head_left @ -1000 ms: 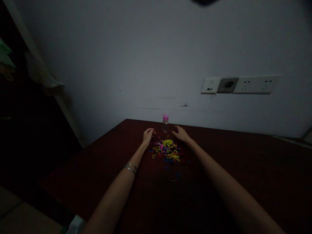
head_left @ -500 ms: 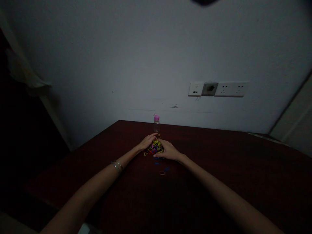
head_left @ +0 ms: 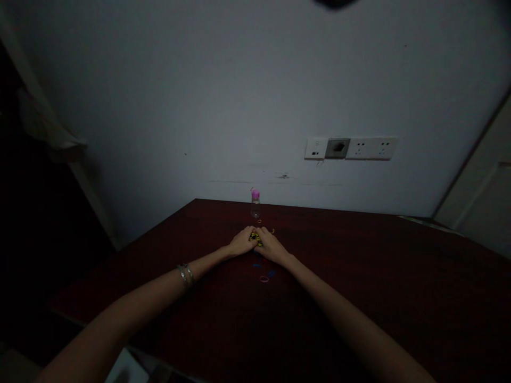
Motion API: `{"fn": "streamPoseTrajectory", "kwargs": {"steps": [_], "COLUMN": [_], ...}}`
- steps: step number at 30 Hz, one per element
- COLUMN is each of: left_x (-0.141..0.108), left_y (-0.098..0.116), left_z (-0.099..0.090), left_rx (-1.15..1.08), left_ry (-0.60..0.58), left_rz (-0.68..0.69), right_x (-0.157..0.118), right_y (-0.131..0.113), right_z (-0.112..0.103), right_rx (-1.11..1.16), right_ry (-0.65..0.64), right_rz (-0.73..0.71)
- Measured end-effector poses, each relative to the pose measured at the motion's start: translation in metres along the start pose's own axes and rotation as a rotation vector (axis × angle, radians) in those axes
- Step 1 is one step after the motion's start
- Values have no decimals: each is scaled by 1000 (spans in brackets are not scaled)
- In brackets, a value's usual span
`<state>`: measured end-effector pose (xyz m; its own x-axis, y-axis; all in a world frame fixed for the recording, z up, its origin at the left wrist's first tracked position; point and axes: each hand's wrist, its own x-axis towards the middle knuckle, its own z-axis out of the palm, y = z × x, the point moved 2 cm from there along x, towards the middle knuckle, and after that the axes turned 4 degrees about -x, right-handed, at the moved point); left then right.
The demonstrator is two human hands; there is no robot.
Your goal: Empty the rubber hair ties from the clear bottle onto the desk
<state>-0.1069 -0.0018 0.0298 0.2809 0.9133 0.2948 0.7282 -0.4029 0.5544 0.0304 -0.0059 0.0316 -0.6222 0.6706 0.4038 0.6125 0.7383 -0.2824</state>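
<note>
My left hand [head_left: 241, 242] and my right hand [head_left: 271, 246] meet on the dark table, both closed around a pile of rubber bands [head_left: 255, 238]. Mostly yellow bands show in the small gap between thumbs and fingers; the rest of the pile is covered by the hands. Just behind them stands a clear bottle [head_left: 255, 209] with a pink cap. On the near side of the hands lie a pink band [head_left: 264, 279] and a few blue bands [head_left: 271, 273]. A yellowish band [head_left: 259, 221] rests between the hands and the bottle.
The dark red table [head_left: 339, 255] runs back to a pale wall [head_left: 223, 106]. Wall sockets [head_left: 367, 148] sit above its right half. A pale flat object [head_left: 126, 367] is below the table's near left edge.
Both hands have come together and closed around the pile, which was spread and largely visible between them before. The camera view has shifted slightly.
</note>
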Motion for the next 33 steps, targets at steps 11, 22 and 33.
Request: {"fn": "streamPoseTrajectory", "kwargs": {"steps": [11, 22, 33], "left_x": [-3, 8, 33], "left_y": [-7, -6, -2], "left_z": [-22, -47, -64], "left_rx": [29, -26, -289], "left_ry": [-116, -12, 77], "left_rz": [77, -29, -173], "right_x": [4, 18, 23], "right_y": [8, 23, 4], "right_z": [-16, -43, -49], "right_rx": [41, 342, 588], "right_ry": [-48, 240, 284], "right_rz": [-4, 233, 316]}}
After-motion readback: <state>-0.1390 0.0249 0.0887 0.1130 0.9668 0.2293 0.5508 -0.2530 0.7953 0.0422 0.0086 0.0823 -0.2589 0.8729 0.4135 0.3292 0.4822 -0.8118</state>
